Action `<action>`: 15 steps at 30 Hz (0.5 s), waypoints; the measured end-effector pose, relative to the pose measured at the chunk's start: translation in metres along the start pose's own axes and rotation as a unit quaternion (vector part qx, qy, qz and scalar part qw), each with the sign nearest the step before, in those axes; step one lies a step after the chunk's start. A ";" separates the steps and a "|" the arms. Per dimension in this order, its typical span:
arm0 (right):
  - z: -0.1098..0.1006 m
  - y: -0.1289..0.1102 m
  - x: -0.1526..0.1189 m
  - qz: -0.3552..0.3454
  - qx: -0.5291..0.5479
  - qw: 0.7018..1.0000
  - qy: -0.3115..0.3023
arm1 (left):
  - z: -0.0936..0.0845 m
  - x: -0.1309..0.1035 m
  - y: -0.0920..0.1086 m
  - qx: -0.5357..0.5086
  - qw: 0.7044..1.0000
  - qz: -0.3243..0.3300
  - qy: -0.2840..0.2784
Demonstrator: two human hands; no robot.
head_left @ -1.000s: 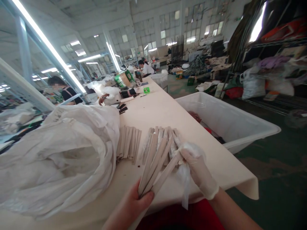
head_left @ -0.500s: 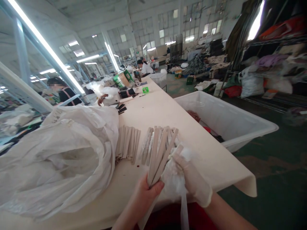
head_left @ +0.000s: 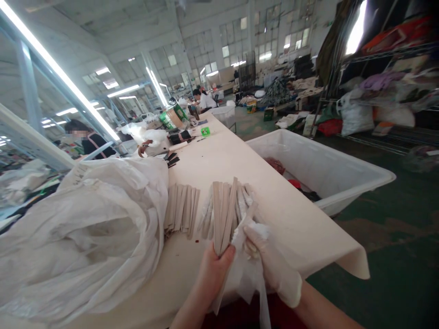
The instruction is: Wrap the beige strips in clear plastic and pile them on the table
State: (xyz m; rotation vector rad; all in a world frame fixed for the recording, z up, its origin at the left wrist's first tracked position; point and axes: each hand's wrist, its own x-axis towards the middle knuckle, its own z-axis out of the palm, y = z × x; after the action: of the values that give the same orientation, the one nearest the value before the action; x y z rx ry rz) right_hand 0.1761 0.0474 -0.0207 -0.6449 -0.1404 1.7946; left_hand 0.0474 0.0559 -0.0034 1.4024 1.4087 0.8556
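My bare left hand [head_left: 213, 270] is closed around several long beige fabric strips [head_left: 223, 214], which fan upward from the fist. My right hand [head_left: 269, 256], in a pale glove, is closed with its fingers curled around one end of a strip and thin white translucent material [head_left: 247, 276]. That material hangs down in front of me between both hands. Past my hands, a loose row of similar strips with white film [head_left: 206, 214] lies on the table. To its left rests a neat bundle of beige strips [head_left: 181, 208].
The pale-covered table [head_left: 226, 155] stretches away from me. A large white sack [head_left: 85, 228] fills its left side. A white bin [head_left: 329, 169] stands along the right edge. Farther off are a green box [head_left: 205, 131] and black pieces [head_left: 172, 159]. A person [head_left: 92, 137] is at left.
My right hand has moved slightly left and down with the white material, which now hangs more spread out. The strips in my left hand are more upright. The view has shifted a little.
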 end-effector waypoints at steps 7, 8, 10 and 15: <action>-0.021 -0.038 0.003 -0.014 0.039 0.999 -0.005 | 0.004 0.078 0.005 0.080 0.991 0.037 0.096; -0.024 -0.039 0.003 -0.022 0.030 0.999 -0.005 | 0.004 0.080 0.005 0.080 0.992 0.038 0.094; -0.029 -0.038 0.004 -0.033 0.013 0.999 0.003 | 0.007 0.073 0.007 0.077 0.994 0.036 0.074; -0.026 -0.025 0.007 -0.037 -0.011 0.999 0.026 | 0.025 0.032 0.016 0.037 0.997 0.039 -0.054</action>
State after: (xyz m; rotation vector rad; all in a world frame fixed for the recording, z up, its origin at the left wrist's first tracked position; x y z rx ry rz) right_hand 0.2088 0.0556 -0.0352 -0.6938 -0.1477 1.7058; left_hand 0.0795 0.0852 -0.0003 1.5459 1.3228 0.7719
